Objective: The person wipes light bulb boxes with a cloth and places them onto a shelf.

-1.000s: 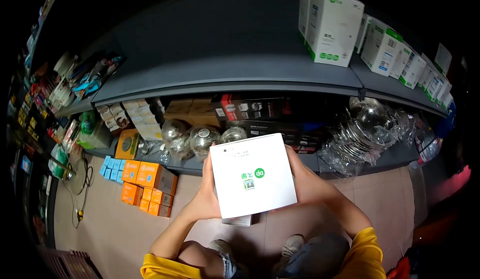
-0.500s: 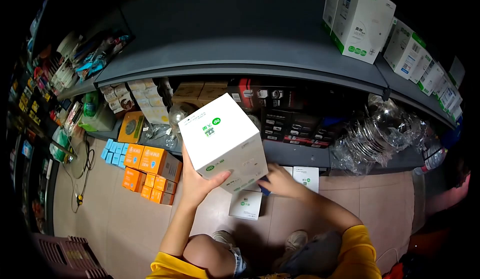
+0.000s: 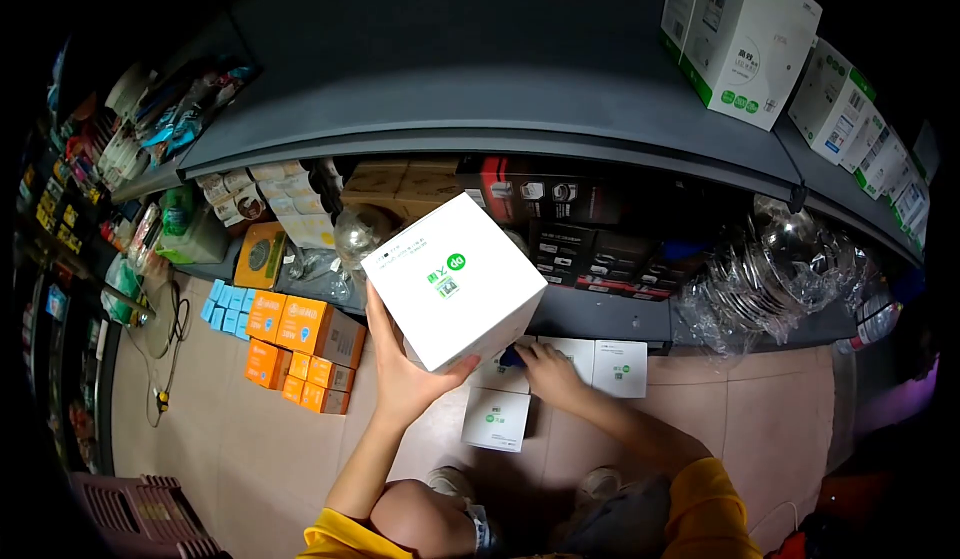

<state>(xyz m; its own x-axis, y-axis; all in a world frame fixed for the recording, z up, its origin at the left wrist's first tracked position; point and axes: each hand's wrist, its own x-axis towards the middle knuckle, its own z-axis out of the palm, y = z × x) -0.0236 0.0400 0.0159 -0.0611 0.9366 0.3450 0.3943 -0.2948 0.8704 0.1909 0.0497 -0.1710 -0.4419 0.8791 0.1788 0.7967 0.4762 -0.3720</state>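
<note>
My left hand is wrapped round the lower left of a large white box with green print, held up and tilted, its thumb at the bottom corner. Below and to the right of that box, my right hand is closed on a small dark blue thing, partly hidden by the box. It is over several smaller white boxes on the floor: one at the front, one at the right, others partly covered by my right hand and the held box.
Orange boxes and small light blue boxes stand on the left floor. A grey shelf carries large white boxes. Beneath it are black cartons and plastic-wrapped metal bowls. A cable lies at the left.
The large box went from both hands to my left hand alone and tilted. My right hand let go of it and moved down to the floor boxes with the blue thing.
</note>
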